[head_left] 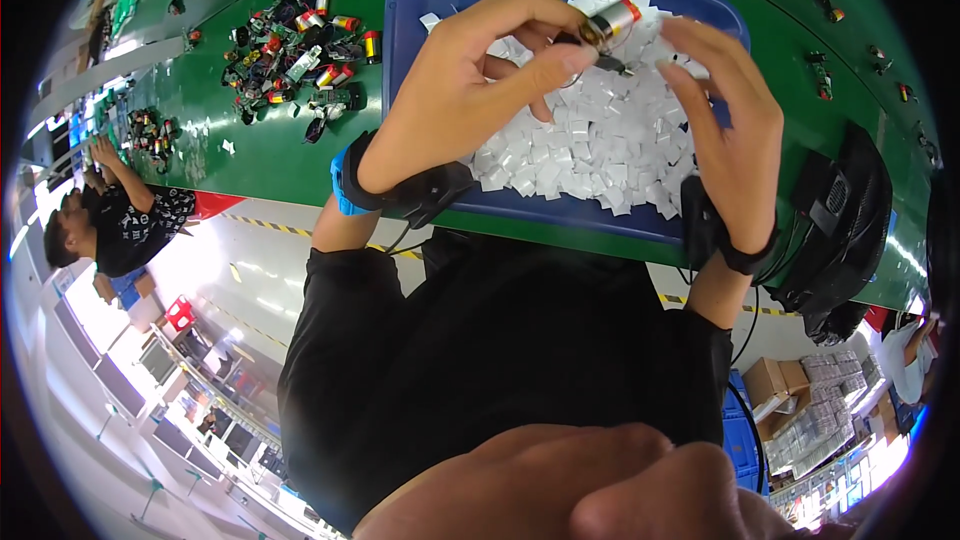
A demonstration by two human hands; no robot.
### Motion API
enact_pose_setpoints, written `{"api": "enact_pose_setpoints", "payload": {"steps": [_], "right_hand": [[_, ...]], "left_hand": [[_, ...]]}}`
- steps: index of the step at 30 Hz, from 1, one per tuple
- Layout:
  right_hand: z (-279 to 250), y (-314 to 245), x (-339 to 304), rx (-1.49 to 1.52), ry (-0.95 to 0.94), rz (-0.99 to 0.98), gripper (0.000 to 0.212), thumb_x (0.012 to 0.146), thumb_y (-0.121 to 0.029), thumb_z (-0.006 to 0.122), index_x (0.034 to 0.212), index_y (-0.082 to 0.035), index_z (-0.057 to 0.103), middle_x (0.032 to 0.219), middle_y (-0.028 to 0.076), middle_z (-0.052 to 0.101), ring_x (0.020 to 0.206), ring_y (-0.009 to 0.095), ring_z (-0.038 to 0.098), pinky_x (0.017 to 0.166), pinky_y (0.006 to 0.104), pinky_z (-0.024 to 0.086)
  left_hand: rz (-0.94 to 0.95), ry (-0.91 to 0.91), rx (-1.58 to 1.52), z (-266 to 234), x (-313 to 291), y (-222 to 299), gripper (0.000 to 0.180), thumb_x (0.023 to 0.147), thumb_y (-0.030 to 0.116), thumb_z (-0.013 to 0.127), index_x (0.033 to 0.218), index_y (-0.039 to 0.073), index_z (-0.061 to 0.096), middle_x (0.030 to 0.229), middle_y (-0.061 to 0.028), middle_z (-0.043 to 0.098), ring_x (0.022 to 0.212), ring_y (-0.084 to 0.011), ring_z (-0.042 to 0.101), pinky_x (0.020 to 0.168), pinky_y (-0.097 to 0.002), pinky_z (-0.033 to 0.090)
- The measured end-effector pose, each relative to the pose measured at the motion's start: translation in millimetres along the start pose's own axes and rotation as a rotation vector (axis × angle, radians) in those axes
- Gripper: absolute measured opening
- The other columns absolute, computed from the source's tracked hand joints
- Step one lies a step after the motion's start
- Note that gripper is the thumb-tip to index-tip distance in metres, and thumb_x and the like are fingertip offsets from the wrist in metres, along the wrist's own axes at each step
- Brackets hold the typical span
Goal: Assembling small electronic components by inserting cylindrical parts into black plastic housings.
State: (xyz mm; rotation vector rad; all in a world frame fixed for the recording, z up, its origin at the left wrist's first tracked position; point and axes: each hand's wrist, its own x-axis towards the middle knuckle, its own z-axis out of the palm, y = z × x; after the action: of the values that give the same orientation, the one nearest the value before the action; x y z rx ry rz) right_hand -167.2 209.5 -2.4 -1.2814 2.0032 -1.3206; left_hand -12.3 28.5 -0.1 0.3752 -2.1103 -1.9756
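My left hand is closed around a small battery assembly, a cylinder with a red end and a silver band. Thin wires and a dark small part hang from it by my thumb. Just to its right is my right hand, thumb and index finger apart, with nothing visible held between them. Both hands are above a blue tray filled with a heap of small white square pieces.
Left of the tray, a pile of similar battery assemblies lies on the green table. A black bag-like object is at the right edge. More assemblies are scattered far right. Another person works at the left.
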Motion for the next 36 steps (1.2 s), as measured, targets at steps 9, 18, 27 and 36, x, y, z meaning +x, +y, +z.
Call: {"api": "enact_pose_setpoints", "payload": {"steps": [9,18,27,36], "right_hand": [[22.3,1.6,-0.3,-0.180,0.126,-0.333,0.031,0.076,0.007,0.076,0.104,-0.003,0.068,0.107,0.008,0.067,0.093,0.023,0.063,0.075,0.0313,0.051],[32.6,-5.3,-3.0,-0.042,0.133,-0.220,0.028,0.068,0.005,0.079,0.092,-0.007,0.069,0.092,0.005,0.067,0.087,0.026,0.059,0.073,0.0353,0.049],[21.9,-3.8,-1.6,-0.078,0.046,-0.513,0.034,0.069,0.007,0.081,0.095,-0.007,0.066,0.093,0.009,0.070,0.089,0.027,0.062,0.091,0.0478,0.054],[29.9,-2.0,-1.5,-0.141,0.168,-0.640,0.038,0.070,0.007,0.082,0.101,-0.006,0.064,0.097,0.011,0.073,0.091,0.028,0.064,0.086,0.0433,0.056]], "left_hand": [[0.225,0.016,0.524,8.3,-2.4,2.1,0.021,0.088,0.000,0.066,0.108,0.001,0.066,0.090,-0.0072,0.064,0.074,-0.0153,0.063,0.058,-0.0252,0.055],[0.011,-0.054,0.495,12.7,-9.0,4.2,0.010,0.084,0.004,0.060,0.094,0.005,0.059,0.084,-0.0084,0.059,0.063,-0.0225,0.059,0.055,-0.0334,0.046],[-0.173,-0.293,-0.348,-7.9,-2.8,-3.4,0.011,0.097,0.008,0.054,0.102,0.002,0.060,0.102,-0.0065,0.061,0.091,-0.0141,0.056,0.079,-0.0294,0.045],[-0.213,-0.177,-0.373,-3.0,-3.4,3.9,0.016,0.100,0.016,0.056,0.102,0.000,0.058,0.113,-0.0082,0.059,0.095,-0.0151,0.055,0.085,-0.0303,0.047]]}}
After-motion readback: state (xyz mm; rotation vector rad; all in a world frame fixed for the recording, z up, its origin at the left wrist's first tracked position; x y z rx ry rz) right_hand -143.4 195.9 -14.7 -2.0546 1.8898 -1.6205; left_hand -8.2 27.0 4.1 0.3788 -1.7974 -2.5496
